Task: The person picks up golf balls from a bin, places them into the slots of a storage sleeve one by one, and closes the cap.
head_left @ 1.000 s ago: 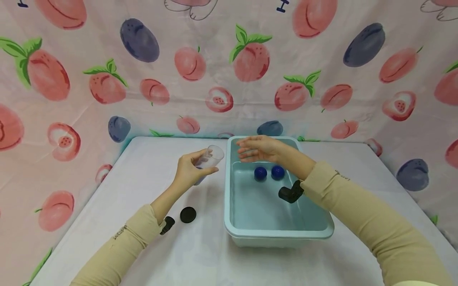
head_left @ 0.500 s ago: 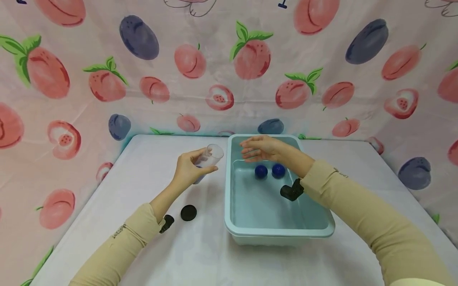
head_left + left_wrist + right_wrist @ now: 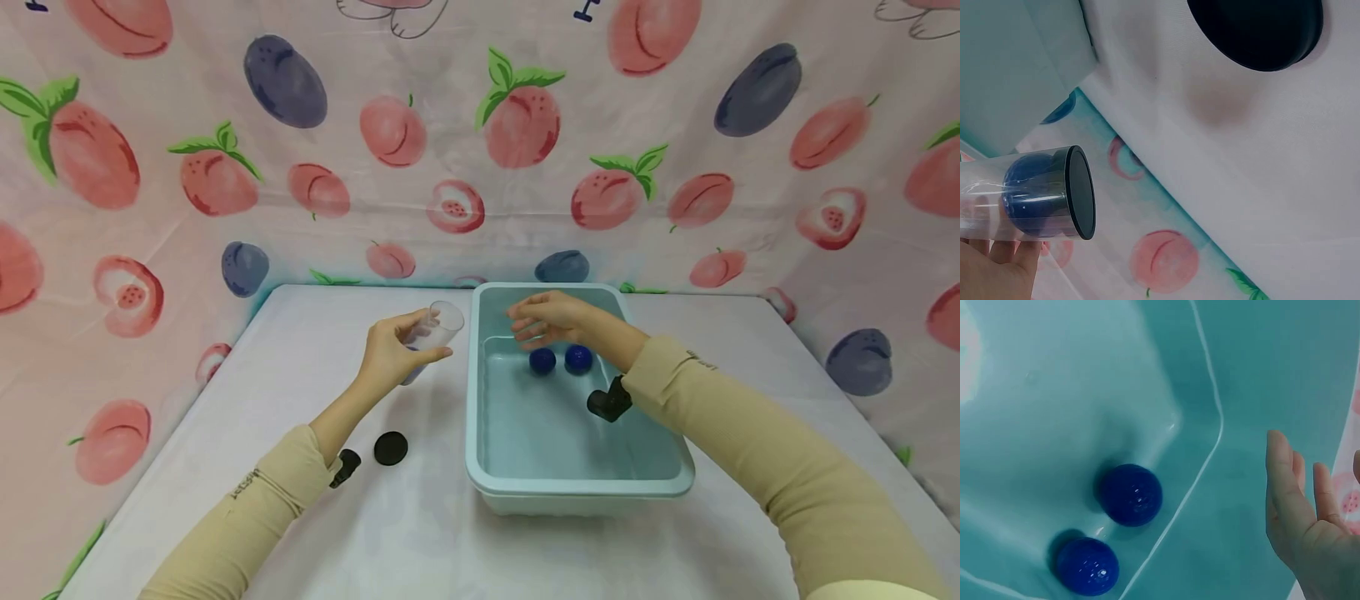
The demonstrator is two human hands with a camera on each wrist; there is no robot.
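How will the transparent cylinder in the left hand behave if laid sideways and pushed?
The transparent cylinder would likely roll, since its side is round. The blue ball beside its black base could make that end heavier. Its wall looks thin, perhaps bendable.

a clear tube [image 3: 985,175] runs sideways at the lower left, held by the left hand [image 3: 996,274], with fingers reaching up behind it. inside, a dark blue ball [image 3: 1029,195] sits just beside the black cap [image 3: 1082,192] at the tube's right-hand end. at top right, a round black disc [image 3: 1266,25], partly cut off, rests on a white tabletop [image 3: 1260,162]. a pale teal bin [image 3: 1016,69] fills the upper left. peach-printed cloth [image 3: 1104,219] spreads below a diagonal edge.
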